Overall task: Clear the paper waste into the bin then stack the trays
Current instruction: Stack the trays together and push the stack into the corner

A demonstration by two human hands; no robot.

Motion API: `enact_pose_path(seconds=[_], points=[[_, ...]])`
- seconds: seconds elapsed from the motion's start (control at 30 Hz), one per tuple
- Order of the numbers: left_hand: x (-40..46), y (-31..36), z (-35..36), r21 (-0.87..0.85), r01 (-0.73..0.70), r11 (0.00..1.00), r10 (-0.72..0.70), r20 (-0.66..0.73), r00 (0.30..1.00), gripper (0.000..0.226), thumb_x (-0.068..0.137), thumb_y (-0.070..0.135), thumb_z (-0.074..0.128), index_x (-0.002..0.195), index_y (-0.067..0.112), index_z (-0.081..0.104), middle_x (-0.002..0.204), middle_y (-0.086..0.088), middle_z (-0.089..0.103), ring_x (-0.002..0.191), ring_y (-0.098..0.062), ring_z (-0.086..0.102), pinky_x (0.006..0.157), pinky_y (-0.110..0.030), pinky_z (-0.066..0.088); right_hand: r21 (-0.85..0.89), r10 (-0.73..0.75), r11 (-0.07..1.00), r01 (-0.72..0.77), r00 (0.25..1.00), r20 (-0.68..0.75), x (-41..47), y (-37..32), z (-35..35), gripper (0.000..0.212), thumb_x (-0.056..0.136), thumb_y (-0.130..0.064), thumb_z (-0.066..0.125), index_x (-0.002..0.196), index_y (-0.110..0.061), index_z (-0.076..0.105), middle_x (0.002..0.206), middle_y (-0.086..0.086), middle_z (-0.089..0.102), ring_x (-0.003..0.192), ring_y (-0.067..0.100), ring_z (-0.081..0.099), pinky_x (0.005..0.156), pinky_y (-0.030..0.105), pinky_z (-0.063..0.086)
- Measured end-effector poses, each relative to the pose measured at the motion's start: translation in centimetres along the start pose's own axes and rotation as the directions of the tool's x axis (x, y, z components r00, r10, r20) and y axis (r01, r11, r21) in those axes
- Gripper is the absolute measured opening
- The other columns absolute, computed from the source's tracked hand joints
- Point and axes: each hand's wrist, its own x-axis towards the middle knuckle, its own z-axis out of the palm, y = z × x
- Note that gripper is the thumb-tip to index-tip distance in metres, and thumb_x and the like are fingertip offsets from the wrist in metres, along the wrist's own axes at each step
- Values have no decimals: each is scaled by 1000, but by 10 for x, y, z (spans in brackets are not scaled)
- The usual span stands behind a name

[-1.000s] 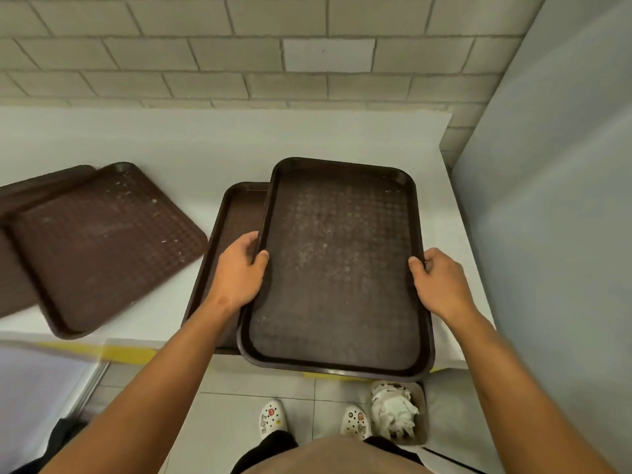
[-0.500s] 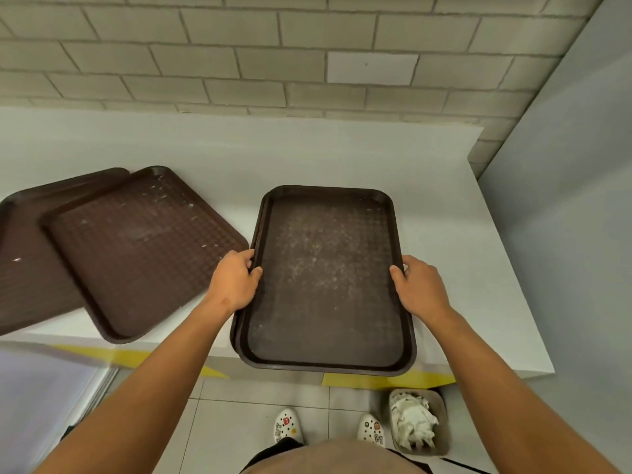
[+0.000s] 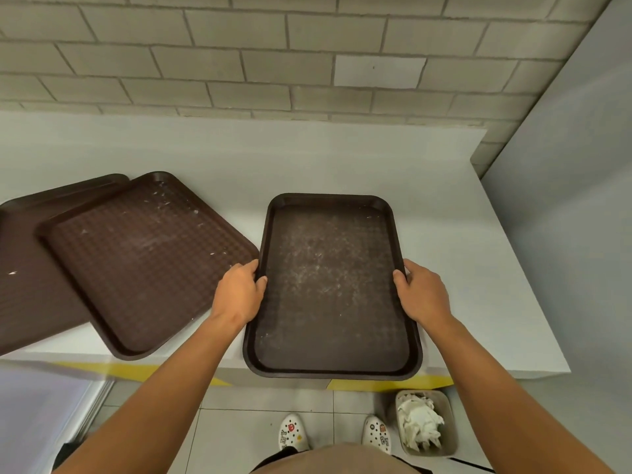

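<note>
Both hands grip one dark brown tray by its long sides: the left hand has its thumb hooked over the left rim and its fingers tucked beneath, and the right hand clasps the right rim the same way. The tray lies flat on the white surface, its near end jutting over the front edge. Whether another tray sits under it cannot be told from here. To the left, two more trays lie askew and overlapping, the upper one speckled with pale crumbs, the lower one poking out behind it. On the floor below the right corner stands a small bin holding crumpled white paper, and no paper shows on any tray, so the clearing looks done and the stacking is the step in hand. Next, judging by the layout, the hands should let go and fetch the crumbed tray, squaring it over this one so the rims nest
</note>
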Motion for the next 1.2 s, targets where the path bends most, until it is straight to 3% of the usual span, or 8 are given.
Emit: enact_pose_path(seconds=[0.33,0.6,1.2], points=[[5,2,6,-32,-14,999,14,6,1000,44,102,29,52,144,14,49,107,-5,73,96,-24,70,91,-41,57,-21,34,999,-33,999,37,8,-3,5,44,105,-44,41,142,-21,51,127,4,67,107,27,68,94,43,56],[-2,2,17,-129,15,992,-11,33,999,51,104,33,48,152,21,38,94,-4,74,86,-21,71,90,-42,58,-42,64,997,-63,998,19,0,6,6,44,105,-45,40,142,-23,50,126,3,68,105,27,69,93,44,58],[-2,2,18,-165,62,984,-55,45,997,52,103,36,48,153,26,35,83,0,74,79,-14,70,88,-37,59,-86,90,992,-89,996,8,-4,-4,1,44,105,-45,40,140,-21,51,122,4,69,101,27,69,90,43,59]])
